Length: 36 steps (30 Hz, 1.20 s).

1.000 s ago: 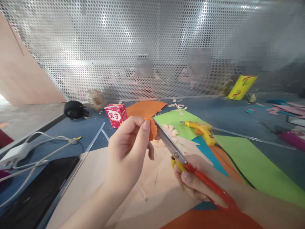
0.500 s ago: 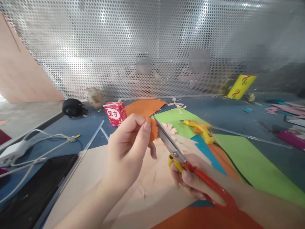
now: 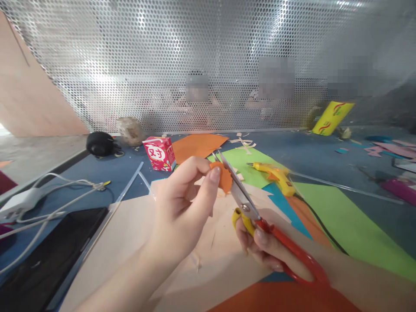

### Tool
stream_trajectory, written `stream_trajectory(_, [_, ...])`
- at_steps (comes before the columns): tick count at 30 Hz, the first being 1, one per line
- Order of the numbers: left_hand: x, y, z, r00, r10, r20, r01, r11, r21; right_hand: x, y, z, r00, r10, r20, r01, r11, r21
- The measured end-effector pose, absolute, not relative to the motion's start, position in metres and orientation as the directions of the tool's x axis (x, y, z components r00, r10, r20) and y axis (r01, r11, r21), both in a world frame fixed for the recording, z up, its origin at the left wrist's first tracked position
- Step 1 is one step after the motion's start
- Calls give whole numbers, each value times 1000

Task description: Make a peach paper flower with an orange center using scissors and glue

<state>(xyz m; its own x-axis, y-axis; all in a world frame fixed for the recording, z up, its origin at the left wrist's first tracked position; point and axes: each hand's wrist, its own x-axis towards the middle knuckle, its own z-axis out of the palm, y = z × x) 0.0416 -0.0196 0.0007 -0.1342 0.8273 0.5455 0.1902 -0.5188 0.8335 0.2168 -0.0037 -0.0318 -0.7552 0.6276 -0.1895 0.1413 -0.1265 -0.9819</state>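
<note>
My left hand (image 3: 185, 208) pinches a small orange paper piece (image 3: 225, 178) between thumb and fingers, held up above the table. My right hand (image 3: 269, 251) grips red and yellow scissors (image 3: 260, 219) by the handles. Their metal blades (image 3: 234, 184) point up and left and close on the right edge of the orange piece. Under both hands lies a pale peach paper sheet (image 3: 136, 242) with small cut scraps on it.
A yellow glue gun (image 3: 276, 175) with a black cord lies on green, blue and orange sheets to the right. A red carton (image 3: 160, 153), a black round object (image 3: 100, 144), white cables (image 3: 39, 199) and a dark tablet (image 3: 48, 260) sit left. A perforated metal screen (image 3: 208, 65) stands behind, people beyond it.
My left hand has moved the orange piece right and turned it. The scissors have shifted slightly right, and their blades now bite into the piece's edge.
</note>
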Motion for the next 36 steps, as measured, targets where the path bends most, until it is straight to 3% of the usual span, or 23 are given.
stream_trajectory(17, [43,-22,-1,-113,846,522,154,-504,850,216,-3,-41,-723,676,-141,155,-41,-987])
stream_trajectory(36, [41,-16,2,-249,813,527,90,-522,848,216,-2,-33,-747,641,-178,133,-118,-984])
